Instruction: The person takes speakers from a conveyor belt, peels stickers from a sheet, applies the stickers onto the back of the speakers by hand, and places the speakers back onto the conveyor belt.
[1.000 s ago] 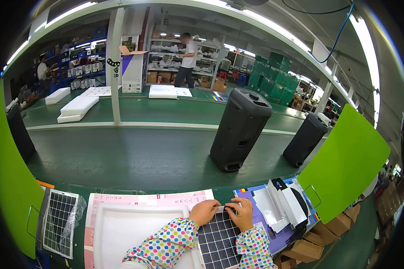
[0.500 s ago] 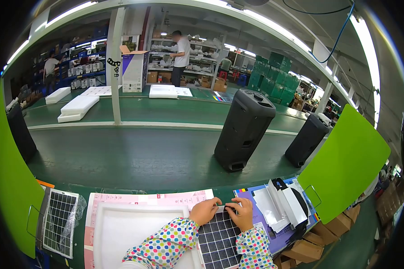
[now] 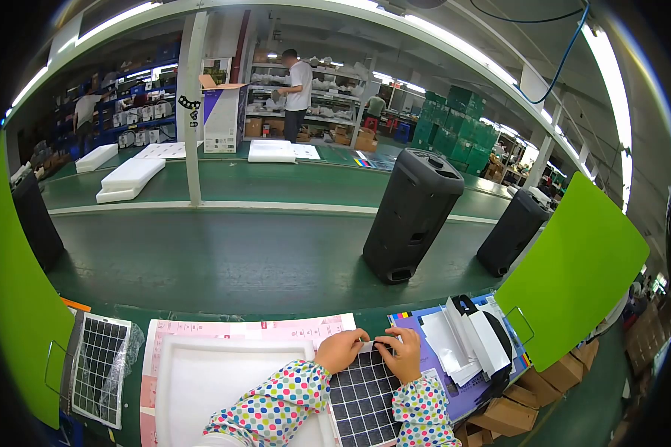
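A small solar panel (image 3: 363, 398) with dark cells and white grid lines lies in front of me, partly under my sleeves. My left hand (image 3: 341, 350) is closed at the panel's top edge, thumb and fingers pinched together. At the same edge, just to the right, my right hand (image 3: 401, 354) pinches with bent fingers. A small dark bit shows between the fingertips, too small to name. Left of the panel is a white foam tray (image 3: 231, 372), partly covered by my left sleeve, resting on pink printed sheets (image 3: 276, 328).
Another solar panel (image 3: 98, 371) in clear wrap lies far left. Purple printed cardboard (image 3: 455, 395) with white papers (image 3: 452, 350) lies right. Black speakers (image 3: 412, 216) stand on the green conveyor (image 3: 224, 257). Green boards (image 3: 574, 276) flank both sides. A person (image 3: 297, 93) stands behind.
The black speakers have shifted slightly right along the conveyor. Both my hands stay at the panel's top edge with hardly any movement. The person in the background has moved a little.
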Action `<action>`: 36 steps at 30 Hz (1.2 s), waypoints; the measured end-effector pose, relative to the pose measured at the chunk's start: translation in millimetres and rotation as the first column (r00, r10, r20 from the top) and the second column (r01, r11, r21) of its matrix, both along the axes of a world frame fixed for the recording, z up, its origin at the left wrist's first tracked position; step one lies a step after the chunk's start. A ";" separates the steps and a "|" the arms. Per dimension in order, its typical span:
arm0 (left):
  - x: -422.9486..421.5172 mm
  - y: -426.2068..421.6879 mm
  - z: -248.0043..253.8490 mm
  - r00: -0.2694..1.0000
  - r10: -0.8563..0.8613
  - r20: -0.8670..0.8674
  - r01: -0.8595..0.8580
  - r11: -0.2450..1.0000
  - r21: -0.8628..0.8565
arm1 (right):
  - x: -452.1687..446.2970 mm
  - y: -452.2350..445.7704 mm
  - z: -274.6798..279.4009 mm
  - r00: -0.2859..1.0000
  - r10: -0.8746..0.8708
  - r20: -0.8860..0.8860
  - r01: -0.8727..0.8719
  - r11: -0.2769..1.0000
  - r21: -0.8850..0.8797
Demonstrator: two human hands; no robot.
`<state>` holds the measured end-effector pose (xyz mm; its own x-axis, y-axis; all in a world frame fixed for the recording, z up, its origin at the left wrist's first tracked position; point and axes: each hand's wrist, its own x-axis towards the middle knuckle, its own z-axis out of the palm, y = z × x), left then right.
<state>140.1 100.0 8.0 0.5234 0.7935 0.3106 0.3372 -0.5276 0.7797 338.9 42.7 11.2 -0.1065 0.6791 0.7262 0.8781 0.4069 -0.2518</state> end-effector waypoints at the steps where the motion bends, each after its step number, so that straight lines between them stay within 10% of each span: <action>1: -0.5 -0.3 2.0 1.000 -0.001 -0.017 0.001 1.000 -0.015 | -0.4 -0.1 0.1 1.000 0.000 0.000 0.000 1.000 0.001; 36: -5.0 1.8 4.0 0.997 0.033 -0.073 -0.037 0.998 -0.060 | -5.5 0.0 1.6 1.000 0.009 0.024 -0.010 1.000 0.022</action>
<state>135.1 101.9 12.0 0.5143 0.8279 0.2236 0.4111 -0.4669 0.7830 333.4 42.7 12.9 -0.1300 0.6615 0.7386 0.8797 0.4207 -0.2219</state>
